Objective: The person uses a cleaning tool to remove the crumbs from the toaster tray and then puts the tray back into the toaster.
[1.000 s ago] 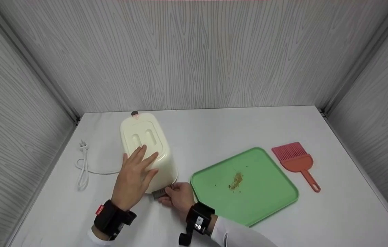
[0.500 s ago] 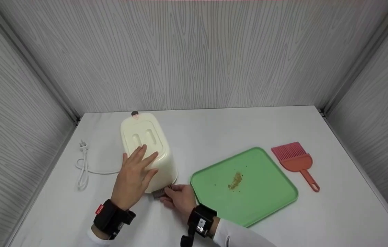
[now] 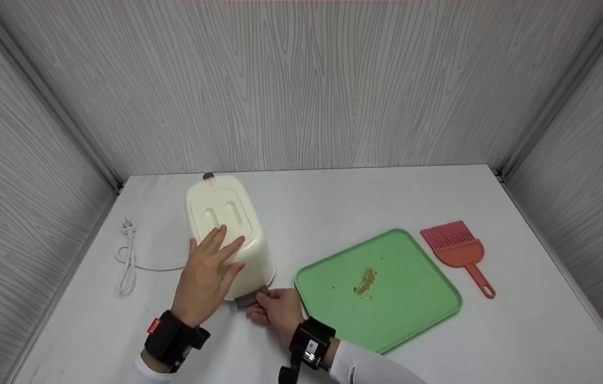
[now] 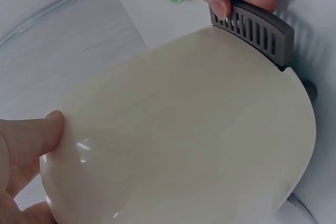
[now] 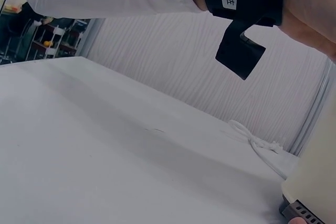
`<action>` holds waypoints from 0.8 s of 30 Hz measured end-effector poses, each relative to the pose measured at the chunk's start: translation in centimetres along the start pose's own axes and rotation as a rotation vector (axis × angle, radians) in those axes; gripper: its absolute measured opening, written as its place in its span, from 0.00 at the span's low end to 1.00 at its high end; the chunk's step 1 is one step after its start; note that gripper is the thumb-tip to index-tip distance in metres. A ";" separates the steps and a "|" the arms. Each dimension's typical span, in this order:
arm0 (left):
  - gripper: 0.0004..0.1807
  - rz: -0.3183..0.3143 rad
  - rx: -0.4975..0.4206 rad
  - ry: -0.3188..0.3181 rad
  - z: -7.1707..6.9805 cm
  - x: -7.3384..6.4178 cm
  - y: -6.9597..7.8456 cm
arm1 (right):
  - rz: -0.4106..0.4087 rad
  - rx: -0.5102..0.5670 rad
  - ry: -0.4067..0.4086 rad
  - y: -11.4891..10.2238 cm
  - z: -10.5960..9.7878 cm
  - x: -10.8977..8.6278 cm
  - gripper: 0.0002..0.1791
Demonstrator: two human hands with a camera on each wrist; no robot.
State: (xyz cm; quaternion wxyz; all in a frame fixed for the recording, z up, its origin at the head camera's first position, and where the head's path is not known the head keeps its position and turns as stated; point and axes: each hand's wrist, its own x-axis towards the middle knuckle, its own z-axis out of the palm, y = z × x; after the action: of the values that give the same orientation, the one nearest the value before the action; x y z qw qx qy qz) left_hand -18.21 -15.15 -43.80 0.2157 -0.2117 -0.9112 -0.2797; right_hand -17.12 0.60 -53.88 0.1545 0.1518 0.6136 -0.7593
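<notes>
A cream toaster with two slots in its top stands at the left of the table. My left hand rests on the near part of its top, fingers spread and straight. In the left wrist view, the left thumb touches the edge of the toaster top. At the toaster's near lower edge, my right hand pinches the grey slotted front of a crumb tray between thumb and fingers. This grey front sits against the toaster's base; the part of the tray behind it is hidden.
Right of the toaster lies a green tray with a small pile of brown crumbs. A red brush fitted with an orange dustpan lies beyond it. A bundled white power cord lies left of the toaster.
My right hand and the grey crumb tray front have shifted only very slightly. The left hand and the toaster stay in place.
</notes>
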 end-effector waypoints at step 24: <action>0.25 -0.017 -0.024 -0.009 -0.2 0.0 0.0 | -0.007 0.014 -0.010 0.1 0.5 -0.3 0.09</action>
State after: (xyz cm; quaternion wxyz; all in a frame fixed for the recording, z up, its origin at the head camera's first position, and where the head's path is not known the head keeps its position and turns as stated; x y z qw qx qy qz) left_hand -18.15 -15.22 -43.67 0.2067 -0.2077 -0.9105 -0.2916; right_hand -16.78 0.09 -53.76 0.1537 0.1471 0.6080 -0.7649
